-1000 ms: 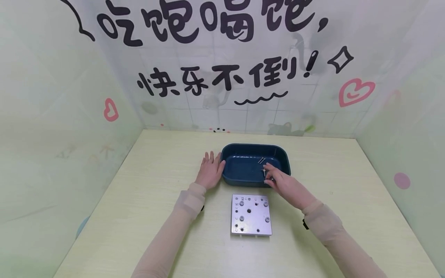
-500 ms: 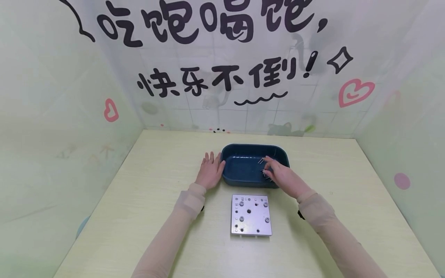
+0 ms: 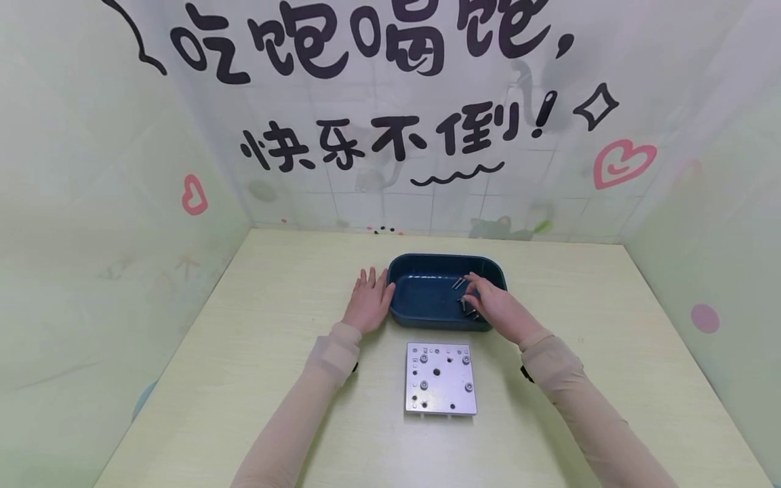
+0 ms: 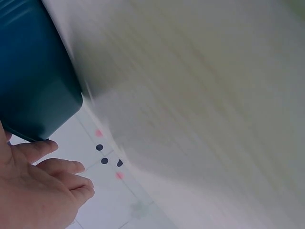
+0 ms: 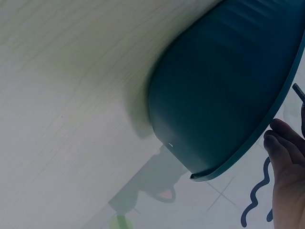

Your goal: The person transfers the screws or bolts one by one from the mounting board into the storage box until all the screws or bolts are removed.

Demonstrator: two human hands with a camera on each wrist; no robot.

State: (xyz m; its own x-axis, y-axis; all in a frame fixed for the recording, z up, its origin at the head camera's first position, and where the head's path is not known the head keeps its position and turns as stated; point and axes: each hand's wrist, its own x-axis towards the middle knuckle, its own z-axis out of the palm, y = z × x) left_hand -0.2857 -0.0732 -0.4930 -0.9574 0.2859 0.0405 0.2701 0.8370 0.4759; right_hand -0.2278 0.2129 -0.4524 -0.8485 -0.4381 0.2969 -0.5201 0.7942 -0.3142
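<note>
My left hand (image 3: 368, 303) rests with straight fingers beside the left end of a dark blue oval tray (image 3: 427, 324), its thumb against the rim. In the left wrist view that hand (image 4: 45, 183) touches the tray's edge. Over the tray's right part, my right hand (image 3: 497, 308) pinches a small screw, whose threaded end (image 5: 299, 91) shows at the right edge of the right wrist view. The fingertips partly hide it. Several loose metal screws (image 3: 457, 282) lie in the tray near that hand. A square metal plate (image 3: 448, 396) with holes and several seated screws lies nearer me.
Everything stands on a pale wood-grain table (image 3: 293, 298). Behind it rises a printed wall sheet (image 3: 342, 203) with black lettering, and similar sheets close off the left and right sides.
My right hand has moved slightly left and back, deeper over the tray, then risen a little. The left hand and metal plate have stayed put.
</note>
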